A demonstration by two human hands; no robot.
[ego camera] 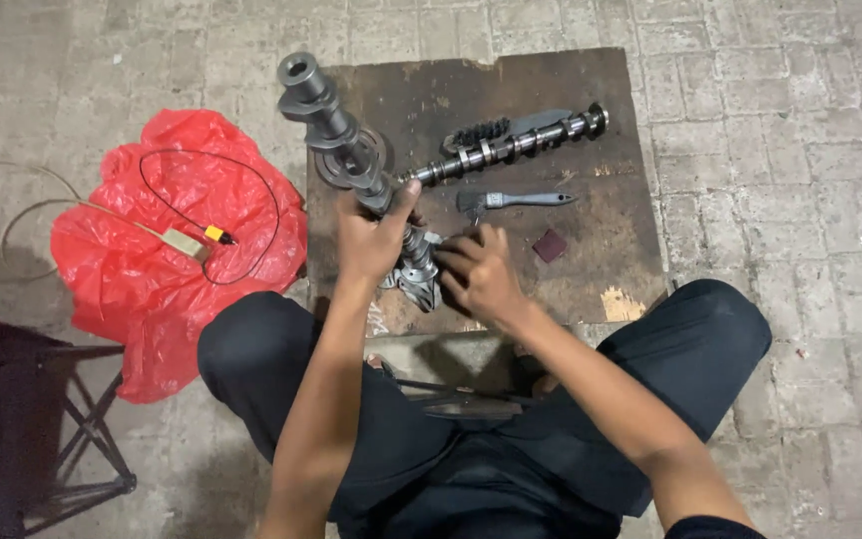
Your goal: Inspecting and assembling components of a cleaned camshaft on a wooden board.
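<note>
Camshaft [336, 125], the larger of two, is held tilted, its free end rising up and away from the hands and its lower end resting among the fingers above a dark wooden board [611, 250] laid on the paved floor. Solid steel is suggested by its grey, lobed body, so it is judged heavy, rigid and top-heavy when raised this way; an oily film is likely, making the polished lobes slippery. The narrow journals between lobes are judged the safest places for a grip, and support near the lower end is needed against tipping.

The left hand [371, 240] is seen wrapped firmly around the shaft just below its middle. The right hand [481, 274] is curled at the lower end, its fingers on a small metal fitting [419, 274] there; whether that piece is pinched or only touched cannot be told.

A red plastic sheet [152, 250] lies well to the left of the hands, with a thin black cable [251, 180] looped on it. Beyond the hands, a second camshaft [511, 148] lies flat on the board beside a dark brush [491, 130]. Just beyond the right hand a grey-handled paintbrush [516, 201] is seen, and a small dark red pad [550, 245] lies to its right.
</note>
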